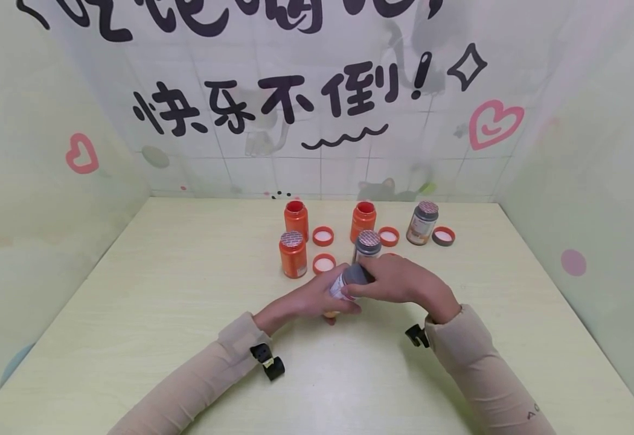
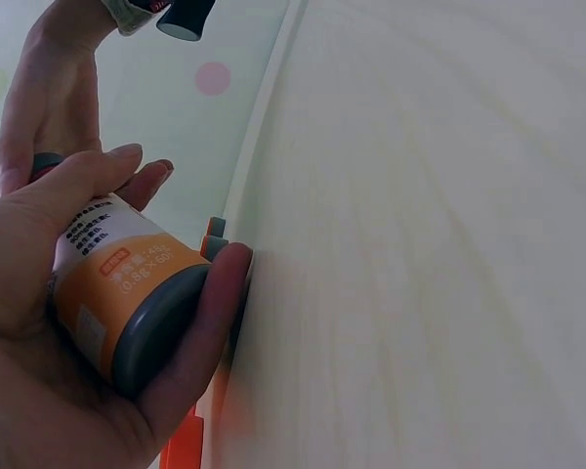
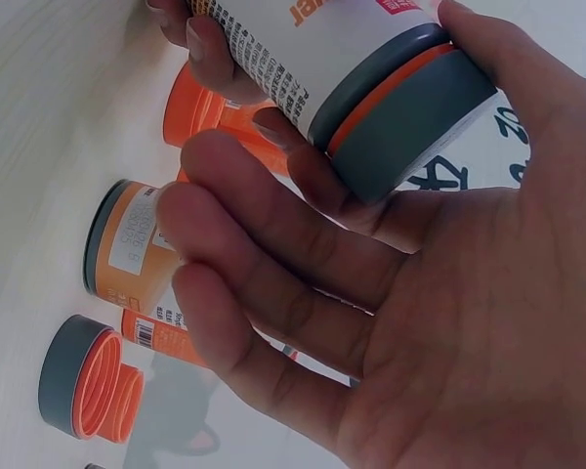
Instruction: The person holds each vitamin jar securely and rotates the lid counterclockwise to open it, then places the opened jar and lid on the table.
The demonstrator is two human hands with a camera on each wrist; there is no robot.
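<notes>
My left hand (image 1: pixel 313 296) grips the body of a tilted supplement bottle (image 2: pixel 127 259) with a white and orange label and a dark grey base. At its top, the thumb and index finger of my right hand (image 1: pixel 401 279) pinch the dark grey cap (image 3: pixel 410 122), which sits on the bottle above a thin orange ring. The right hand's other fingers (image 3: pixel 273 283) extend past the cap, apart from it. Just behind both hands stands another grey bottle (image 1: pixel 368 241) with a foil-sealed mouth, its lower part hidden.
Behind at left are a foil-sealed orange bottle (image 1: pixel 293 260) and an open orange bottle (image 1: pixel 296 220). Another open orange bottle (image 1: pixel 363 222) and a foil-sealed grey bottle (image 1: pixel 421 226) stand further right. Upturned caps, such as an orange cap (image 1: pixel 324 263) and a grey cap (image 1: pixel 444 236), lie beside them.
</notes>
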